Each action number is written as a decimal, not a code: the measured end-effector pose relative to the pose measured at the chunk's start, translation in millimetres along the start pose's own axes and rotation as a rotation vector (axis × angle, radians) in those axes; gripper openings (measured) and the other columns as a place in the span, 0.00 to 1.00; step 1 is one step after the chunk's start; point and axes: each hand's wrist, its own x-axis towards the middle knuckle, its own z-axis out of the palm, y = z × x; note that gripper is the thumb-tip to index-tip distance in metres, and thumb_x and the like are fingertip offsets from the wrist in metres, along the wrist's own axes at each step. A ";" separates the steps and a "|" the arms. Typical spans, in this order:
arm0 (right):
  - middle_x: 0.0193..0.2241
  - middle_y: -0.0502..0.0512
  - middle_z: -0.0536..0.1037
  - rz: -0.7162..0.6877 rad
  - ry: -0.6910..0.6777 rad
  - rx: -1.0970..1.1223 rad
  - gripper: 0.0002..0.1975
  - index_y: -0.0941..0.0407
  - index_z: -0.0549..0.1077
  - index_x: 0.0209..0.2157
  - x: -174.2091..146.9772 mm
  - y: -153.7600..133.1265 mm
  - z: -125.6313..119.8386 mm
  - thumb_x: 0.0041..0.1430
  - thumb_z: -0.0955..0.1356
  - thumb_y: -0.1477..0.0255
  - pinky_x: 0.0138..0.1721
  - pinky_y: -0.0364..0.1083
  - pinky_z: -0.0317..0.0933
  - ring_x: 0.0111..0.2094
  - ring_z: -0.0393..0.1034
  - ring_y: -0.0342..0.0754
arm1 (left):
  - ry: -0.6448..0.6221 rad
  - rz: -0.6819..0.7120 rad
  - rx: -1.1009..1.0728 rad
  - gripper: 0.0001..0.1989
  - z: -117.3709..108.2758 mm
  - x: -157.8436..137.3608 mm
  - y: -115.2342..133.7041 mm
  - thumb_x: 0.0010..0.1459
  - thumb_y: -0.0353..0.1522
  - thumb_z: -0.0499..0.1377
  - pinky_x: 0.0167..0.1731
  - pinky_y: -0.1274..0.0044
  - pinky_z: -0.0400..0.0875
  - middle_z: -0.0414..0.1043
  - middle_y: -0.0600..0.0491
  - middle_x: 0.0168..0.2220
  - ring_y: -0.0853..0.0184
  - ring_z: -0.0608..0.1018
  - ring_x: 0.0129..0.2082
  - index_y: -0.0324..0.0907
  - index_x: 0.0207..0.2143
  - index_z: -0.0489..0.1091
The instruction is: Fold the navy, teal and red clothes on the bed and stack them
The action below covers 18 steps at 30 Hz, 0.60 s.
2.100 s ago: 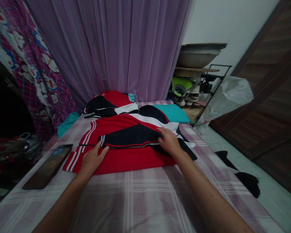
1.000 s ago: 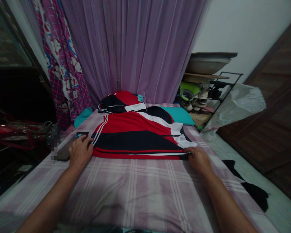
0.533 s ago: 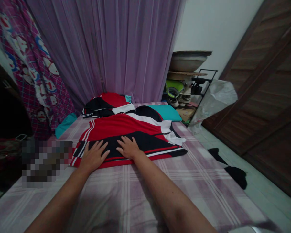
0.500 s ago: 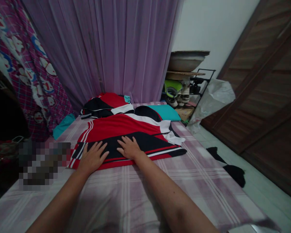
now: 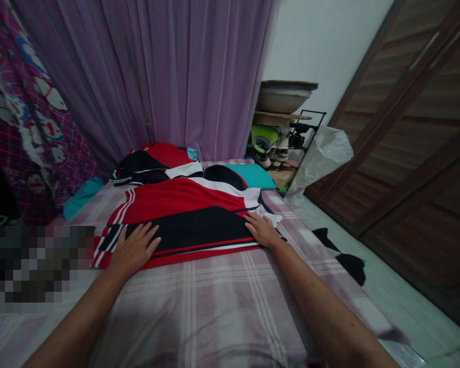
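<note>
We press both hands palm down on a red, black and white garment (image 5: 191,222) spread over a plaid cloth (image 5: 214,306), whose bare near part stretches toward us. Our left hand (image 5: 136,249) rests at the garment's striped left end, open, fingers spread, gripping nothing. Our right hand (image 5: 261,229), also open and flat, touches the fabric beside its white right edge. Just beyond, we see a second red-and-black garment (image 5: 151,162) at left and a turquoise item (image 5: 251,176) at right. Farther back, a purple curtain (image 5: 199,71) hangs; to its right, a basin (image 5: 283,97) sits above shoes (image 5: 280,152), near brown doors (image 5: 391,153).
</note>
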 end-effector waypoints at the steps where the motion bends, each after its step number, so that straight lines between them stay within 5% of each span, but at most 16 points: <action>1: 0.62 0.61 0.67 0.000 0.041 0.023 0.23 0.54 0.67 0.61 -0.7 0.1 0.3 0.69 0.55 0.66 0.61 0.59 0.52 0.63 0.59 0.52 | 0.005 0.003 -0.005 0.27 -1.2 -1.4 0.8 0.64 0.44 0.46 0.65 0.54 0.44 0.65 0.46 0.63 0.54 0.65 0.64 0.47 0.61 0.66; 7: 0.59 0.61 0.71 -0.106 0.248 0.049 0.23 0.54 0.71 0.58 -3.5 -21.6 5.3 0.68 0.57 0.64 0.61 0.60 0.53 0.61 0.63 0.55 | -0.005 -0.021 -0.046 0.26 -9.2 -7.1 7.8 0.64 0.45 0.47 0.65 0.55 0.42 0.64 0.46 0.63 0.55 0.64 0.65 0.48 0.61 0.66; 15: 0.64 0.61 0.63 -0.326 0.128 0.132 0.24 0.52 0.64 0.63 40.6 -152.3 5.6 0.69 0.58 0.63 0.64 0.60 0.47 0.65 0.55 0.53 | -0.074 -0.002 -0.062 0.26 -19.0 -6.7 12.8 0.65 0.46 0.48 0.65 0.53 0.41 0.62 0.47 0.65 0.55 0.63 0.65 0.50 0.63 0.63; 18: 0.66 0.61 0.60 -0.327 -0.014 0.082 0.26 0.51 0.61 0.65 50.9 -171.2 17.6 0.69 0.58 0.59 0.65 0.63 0.43 0.67 0.51 0.56 | -0.091 0.015 -0.062 0.27 -19.7 -8.7 13.9 0.66 0.46 0.46 0.65 0.52 0.39 0.62 0.47 0.65 0.56 0.62 0.66 0.49 0.64 0.61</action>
